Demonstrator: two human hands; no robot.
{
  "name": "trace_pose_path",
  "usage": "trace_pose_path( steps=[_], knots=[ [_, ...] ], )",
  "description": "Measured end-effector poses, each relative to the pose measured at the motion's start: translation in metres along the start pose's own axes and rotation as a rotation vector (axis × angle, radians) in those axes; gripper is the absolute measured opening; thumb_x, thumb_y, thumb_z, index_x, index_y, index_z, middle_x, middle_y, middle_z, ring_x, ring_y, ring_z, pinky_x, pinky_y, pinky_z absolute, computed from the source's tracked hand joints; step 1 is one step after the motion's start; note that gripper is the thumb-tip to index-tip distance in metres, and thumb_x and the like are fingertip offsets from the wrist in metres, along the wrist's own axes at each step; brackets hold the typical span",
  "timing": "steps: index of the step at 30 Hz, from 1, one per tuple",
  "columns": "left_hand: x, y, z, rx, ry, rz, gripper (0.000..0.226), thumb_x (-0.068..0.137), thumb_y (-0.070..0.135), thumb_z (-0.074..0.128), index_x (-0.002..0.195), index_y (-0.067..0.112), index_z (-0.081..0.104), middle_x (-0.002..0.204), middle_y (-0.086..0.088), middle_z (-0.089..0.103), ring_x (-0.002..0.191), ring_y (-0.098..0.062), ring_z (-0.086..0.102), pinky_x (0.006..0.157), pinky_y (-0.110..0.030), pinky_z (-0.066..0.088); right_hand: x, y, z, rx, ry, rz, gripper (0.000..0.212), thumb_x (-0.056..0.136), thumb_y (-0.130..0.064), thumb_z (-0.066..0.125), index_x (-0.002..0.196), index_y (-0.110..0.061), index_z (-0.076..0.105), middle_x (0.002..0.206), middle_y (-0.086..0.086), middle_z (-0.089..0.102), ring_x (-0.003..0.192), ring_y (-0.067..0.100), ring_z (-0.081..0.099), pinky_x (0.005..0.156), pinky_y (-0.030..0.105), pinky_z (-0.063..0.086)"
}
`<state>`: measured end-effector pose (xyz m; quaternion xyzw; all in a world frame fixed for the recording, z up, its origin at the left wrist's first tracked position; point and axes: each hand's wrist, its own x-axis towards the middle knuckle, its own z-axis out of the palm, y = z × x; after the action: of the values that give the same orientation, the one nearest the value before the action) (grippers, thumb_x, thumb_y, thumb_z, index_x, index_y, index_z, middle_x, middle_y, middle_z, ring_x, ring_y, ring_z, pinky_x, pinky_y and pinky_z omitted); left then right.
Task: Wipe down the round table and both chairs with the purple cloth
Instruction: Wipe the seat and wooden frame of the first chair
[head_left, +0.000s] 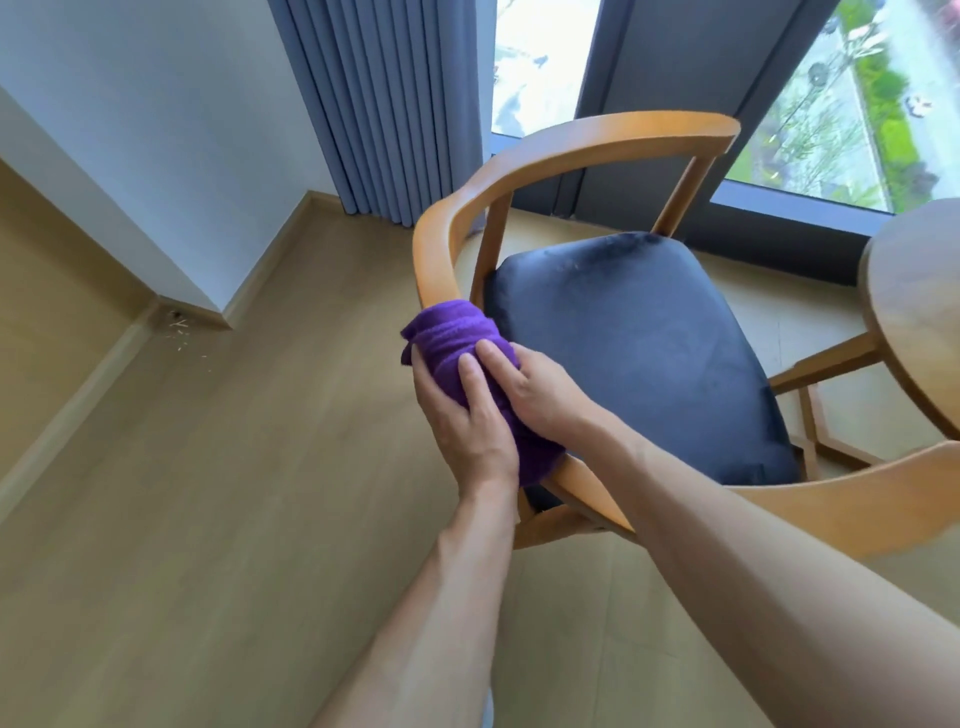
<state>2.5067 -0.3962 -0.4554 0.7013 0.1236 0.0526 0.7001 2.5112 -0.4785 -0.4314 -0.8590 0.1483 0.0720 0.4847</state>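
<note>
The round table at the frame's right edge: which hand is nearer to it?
Right. The right hand grips the purple cloth on its seat-facing side, towards the round table; the left hand holds the cloth's outer side, farther away.

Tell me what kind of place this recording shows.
Probably a hotel room or flat, high up: a curved wooden armchair with dark cushion beside a round wooden table, grey floor-length curtains, and a window overlooking streets.
</note>
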Motion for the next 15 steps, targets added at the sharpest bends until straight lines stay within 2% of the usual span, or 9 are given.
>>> trace_pose_path(
  steps=[3, 8, 11, 15],
  knots=[
    [-0.032, -0.014, 0.004, -0.057, 0.064, -0.061, 0.06, 0.095, 0.041, 0.047, 0.151, 0.02, 0.036, 0.146, -0.003, 0.05, 0.132, -0.02, 0.05, 0.112, -0.046, 0.039, -0.019, 0.015, -0.011, -0.099, -0.073, 0.017, 0.061, 0.095, -0.066, 0.036, 0.091, -0.013, 0.066, 0.089, 0.0, 0.072, 0.085, 0.019, 0.065, 0.089, 0.04, 0.051],
    [-0.091, -0.024, 0.02, -0.162, 0.106, -0.324, 0.052, 0.103, 0.038, 0.046, 0.151, 0.03, 0.03, 0.145, -0.004, 0.052, 0.129, -0.026, 0.054, 0.11, -0.047, 0.042, -0.055, 0.03, -0.041, -0.432, -0.191, -0.007, 0.057, 0.096, -0.064, 0.04, 0.082, -0.012, 0.061, 0.082, 0.002, 0.066, 0.075, 0.022, 0.058, 0.073, 0.038, 0.047],
    [-0.13, -0.022, 0.029, -0.106, 0.115, -0.4, 0.053, 0.103, 0.04, 0.044, 0.152, 0.028, 0.028, 0.146, -0.005, 0.051, 0.128, -0.03, 0.054, 0.108, -0.045, 0.042, -0.084, 0.044, -0.06, -0.583, -0.179, -0.041, 0.056, 0.096, -0.064, 0.041, 0.084, -0.012, 0.057, 0.082, 0.002, 0.063, 0.076, 0.024, 0.056, 0.071, 0.039, 0.046],
    [-0.177, -0.012, 0.048, -0.029, 0.182, -0.45, 0.054, 0.104, 0.035, 0.044, 0.154, 0.02, 0.027, 0.148, -0.011, 0.047, 0.13, -0.035, 0.05, 0.109, -0.043, 0.039, -0.122, 0.068, -0.084, -0.683, -0.084, -0.097, 0.047, 0.095, -0.063, 0.044, 0.084, -0.017, 0.045, 0.077, -0.002, 0.054, 0.075, 0.025, 0.051, 0.065, 0.036, 0.038]
  ],
)
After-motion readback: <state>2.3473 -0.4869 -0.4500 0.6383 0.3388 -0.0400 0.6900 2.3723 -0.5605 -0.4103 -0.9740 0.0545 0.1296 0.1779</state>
